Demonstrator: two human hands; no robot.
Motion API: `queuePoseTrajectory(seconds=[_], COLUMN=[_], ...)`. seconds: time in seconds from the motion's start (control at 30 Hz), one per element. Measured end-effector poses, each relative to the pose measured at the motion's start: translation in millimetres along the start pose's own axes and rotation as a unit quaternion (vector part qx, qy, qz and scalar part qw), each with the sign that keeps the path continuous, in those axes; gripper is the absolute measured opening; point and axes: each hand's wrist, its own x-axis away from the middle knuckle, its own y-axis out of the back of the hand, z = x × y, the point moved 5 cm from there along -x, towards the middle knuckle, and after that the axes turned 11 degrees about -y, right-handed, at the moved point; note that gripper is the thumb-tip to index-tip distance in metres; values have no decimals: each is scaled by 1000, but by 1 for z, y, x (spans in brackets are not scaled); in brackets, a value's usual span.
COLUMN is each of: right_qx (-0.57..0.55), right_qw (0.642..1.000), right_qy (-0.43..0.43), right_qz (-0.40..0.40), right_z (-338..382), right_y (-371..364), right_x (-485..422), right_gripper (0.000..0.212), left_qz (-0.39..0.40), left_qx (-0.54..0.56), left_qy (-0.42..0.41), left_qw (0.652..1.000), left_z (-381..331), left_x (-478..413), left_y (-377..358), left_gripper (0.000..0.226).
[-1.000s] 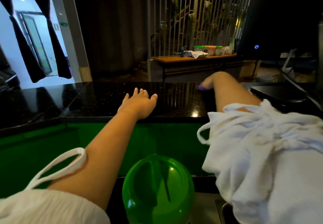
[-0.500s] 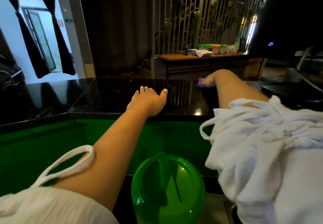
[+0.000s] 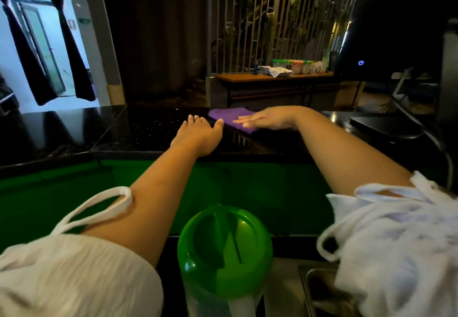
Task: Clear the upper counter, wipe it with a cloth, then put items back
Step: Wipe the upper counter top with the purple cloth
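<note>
The upper counter point(image 3: 138, 133) is a glossy black stone slab running across the view. A purple cloth point(image 3: 229, 116) lies flat on it near its far edge. My right hand point(image 3: 266, 119) presses down on the cloth with straight fingers pointing left. My left hand point(image 3: 199, 133) rests palm down on the counter just left of the cloth, fingers relaxed, its thumb close to the cloth's edge.
A green plastic jug lid point(image 3: 224, 245) stands on the lower level right below me, beside a steel sink point(image 3: 319, 289). A dark flat device point(image 3: 384, 124) with a cable sits on the counter's right end. A green panel point(image 3: 247, 188) fronts the counter.
My right hand has swept the purple cloth leftward toward my left hand, and its fingers now lie flat on it. My left hand stays on the counter.
</note>
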Motion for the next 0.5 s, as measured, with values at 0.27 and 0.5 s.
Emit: queuePoseTrajectory(seconds=[0.27,0.5], right_qx=[-10,36], right_qw=[979,969], right_qy=[-186,-166], right_qz=[-81,-177], right_z=[-108,-257], right_y=[40,75], right_x=[-27,-141], right_gripper=[115,58], left_qz=[9,-7], left_qx=[7,30], left_qy=[-13,-16], left_qw=[1000,999], left_z=[-2,-3], left_x=[4,2], left_y=[-1,0], left_gripper=[63,65])
